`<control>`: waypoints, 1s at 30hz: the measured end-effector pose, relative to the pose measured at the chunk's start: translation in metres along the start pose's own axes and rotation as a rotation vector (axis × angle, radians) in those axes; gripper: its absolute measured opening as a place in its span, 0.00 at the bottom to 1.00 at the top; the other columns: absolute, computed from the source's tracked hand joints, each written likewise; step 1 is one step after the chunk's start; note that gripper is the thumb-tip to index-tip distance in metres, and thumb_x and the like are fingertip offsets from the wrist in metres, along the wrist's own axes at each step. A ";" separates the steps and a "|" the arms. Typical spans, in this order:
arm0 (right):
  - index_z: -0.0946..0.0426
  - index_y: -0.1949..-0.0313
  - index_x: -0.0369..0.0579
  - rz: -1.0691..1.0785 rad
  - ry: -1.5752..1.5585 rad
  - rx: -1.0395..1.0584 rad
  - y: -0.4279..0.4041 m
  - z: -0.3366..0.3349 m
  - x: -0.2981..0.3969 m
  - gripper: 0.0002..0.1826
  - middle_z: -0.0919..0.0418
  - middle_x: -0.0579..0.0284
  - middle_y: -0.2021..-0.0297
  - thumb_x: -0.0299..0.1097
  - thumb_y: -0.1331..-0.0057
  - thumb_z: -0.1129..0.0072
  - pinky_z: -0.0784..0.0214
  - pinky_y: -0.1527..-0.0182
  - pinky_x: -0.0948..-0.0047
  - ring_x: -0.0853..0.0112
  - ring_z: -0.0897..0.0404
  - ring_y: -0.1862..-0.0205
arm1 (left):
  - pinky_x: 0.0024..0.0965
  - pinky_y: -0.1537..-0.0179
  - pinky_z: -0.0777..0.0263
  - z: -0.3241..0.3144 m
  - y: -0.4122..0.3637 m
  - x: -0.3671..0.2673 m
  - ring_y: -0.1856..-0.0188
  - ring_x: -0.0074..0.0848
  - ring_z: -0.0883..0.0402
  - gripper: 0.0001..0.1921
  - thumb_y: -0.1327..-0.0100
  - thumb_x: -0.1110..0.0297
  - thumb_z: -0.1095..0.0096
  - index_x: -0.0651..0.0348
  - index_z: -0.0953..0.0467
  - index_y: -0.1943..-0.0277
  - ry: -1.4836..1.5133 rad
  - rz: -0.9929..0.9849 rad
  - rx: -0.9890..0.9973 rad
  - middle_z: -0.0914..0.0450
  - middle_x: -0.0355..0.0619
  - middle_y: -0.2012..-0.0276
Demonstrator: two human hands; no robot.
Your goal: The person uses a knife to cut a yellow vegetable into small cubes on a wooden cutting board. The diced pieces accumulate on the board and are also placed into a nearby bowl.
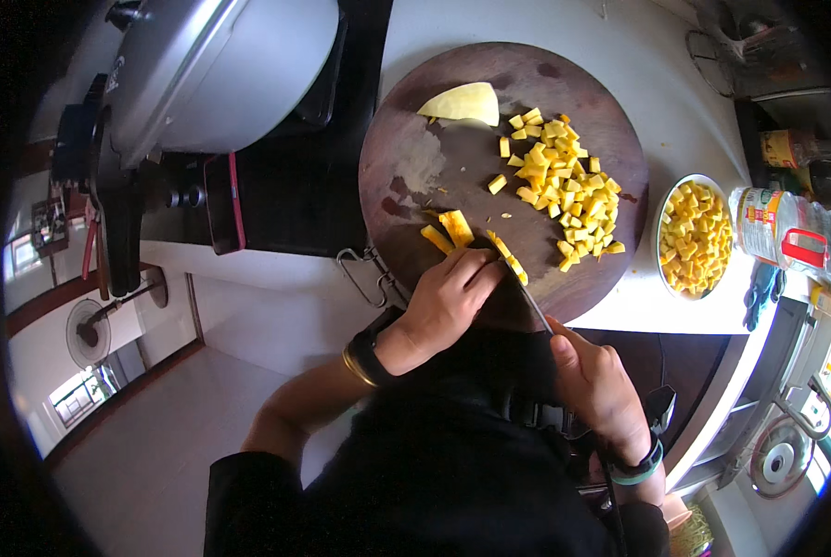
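Note:
My right hand (593,379) grips the handle of a kitchen knife (531,302), its blade angled down onto a round wooden chopping board (415,167). Beside the blade, my left hand (450,289) has its fingers curled over pumpkin strips (457,226), whose lower ends are hidden beneath it. A thin row of cut pumpkin (508,257) lies along the blade's far side. Farther right on the board is a loose heap of diced pumpkin (568,181). A pale pumpkin wedge (464,103) rests near the board's far left.
Right of the board stands a white bowl (658,233) full of pumpkin cubes (695,237), with a clear plastic bottle (791,233) close behind. To the left are a black cooktop (283,202), a large grey pot (234,83) and a red-edged phone (226,202). A metal rack (363,275) borders the board.

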State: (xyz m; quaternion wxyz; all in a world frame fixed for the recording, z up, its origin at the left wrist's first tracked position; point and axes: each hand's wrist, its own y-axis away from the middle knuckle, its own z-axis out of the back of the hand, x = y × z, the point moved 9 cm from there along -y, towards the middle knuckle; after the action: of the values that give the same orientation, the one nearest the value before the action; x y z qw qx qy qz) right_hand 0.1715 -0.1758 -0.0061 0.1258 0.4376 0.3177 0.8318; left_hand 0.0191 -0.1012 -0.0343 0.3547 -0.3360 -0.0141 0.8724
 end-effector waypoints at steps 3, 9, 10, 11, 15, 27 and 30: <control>0.26 0.35 0.39 -0.085 -0.197 -0.018 0.003 0.007 -0.021 0.27 0.22 0.43 0.81 0.48 0.19 0.55 0.27 0.69 0.58 0.56 0.16 0.77 | 0.39 0.54 0.20 -0.004 -0.008 -0.002 0.54 0.41 0.18 0.13 0.41 0.77 0.33 0.64 0.21 0.53 0.039 0.017 0.006 0.20 0.48 0.55; 0.28 0.35 0.34 -0.090 -0.251 -0.113 0.015 0.022 -0.020 0.27 0.26 0.48 0.82 0.47 0.18 0.55 0.29 0.70 0.63 0.66 0.20 0.79 | 0.39 0.54 0.21 -0.009 -0.024 -0.006 0.54 0.41 0.17 0.11 0.40 0.77 0.31 0.63 0.20 0.54 0.048 0.012 -0.026 0.19 0.48 0.55; 0.28 0.34 0.35 -0.048 -0.230 -0.126 0.017 0.022 -0.016 0.27 0.26 0.48 0.82 0.47 0.18 0.55 0.29 0.70 0.63 0.65 0.20 0.79 | 0.39 0.54 0.21 -0.008 -0.025 -0.006 0.54 0.41 0.17 0.11 0.40 0.77 0.31 0.63 0.20 0.54 0.037 0.005 -0.023 0.19 0.48 0.55; 0.28 0.34 0.35 -0.047 -0.231 -0.108 0.018 0.019 -0.014 0.27 0.26 0.47 0.82 0.47 0.18 0.55 0.29 0.70 0.62 0.64 0.20 0.79 | 0.39 0.54 0.21 -0.007 -0.024 -0.006 0.54 0.42 0.17 0.12 0.40 0.78 0.30 0.63 0.20 0.54 0.048 0.017 -0.032 0.19 0.48 0.55; 0.28 0.34 0.37 -0.037 -0.226 -0.070 0.020 0.012 -0.005 0.26 0.27 0.43 0.82 0.46 0.19 0.55 0.29 0.69 0.62 0.58 0.19 0.79 | 0.40 0.53 0.21 0.000 -0.019 -0.003 0.54 0.44 0.17 0.13 0.41 0.78 0.30 0.64 0.20 0.53 0.073 0.064 -0.060 0.18 0.50 0.55; 0.27 0.35 0.36 -0.029 -0.128 -0.074 0.014 0.011 0.001 0.25 0.25 0.34 0.80 0.45 0.20 0.53 0.27 0.66 0.59 0.47 0.16 0.73 | 0.39 0.56 0.21 0.001 -0.023 -0.004 0.55 0.40 0.20 0.11 0.39 0.76 0.34 0.63 0.21 0.53 0.041 0.046 -0.072 0.22 0.47 0.55; 0.27 0.35 0.36 -0.039 -0.139 -0.066 0.012 0.011 0.001 0.25 0.25 0.33 0.79 0.45 0.20 0.53 0.27 0.66 0.59 0.46 0.16 0.72 | 0.39 0.56 0.21 0.001 -0.023 -0.005 0.55 0.41 0.20 0.11 0.39 0.76 0.35 0.64 0.21 0.53 0.036 0.046 -0.068 0.22 0.47 0.55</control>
State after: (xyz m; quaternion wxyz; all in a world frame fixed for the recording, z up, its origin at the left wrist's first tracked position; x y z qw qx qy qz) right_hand 0.1801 -0.1800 0.0071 0.1780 0.4837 0.2889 0.8068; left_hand 0.0352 -0.0865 -0.0250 0.3230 -0.3636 -0.0297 0.8732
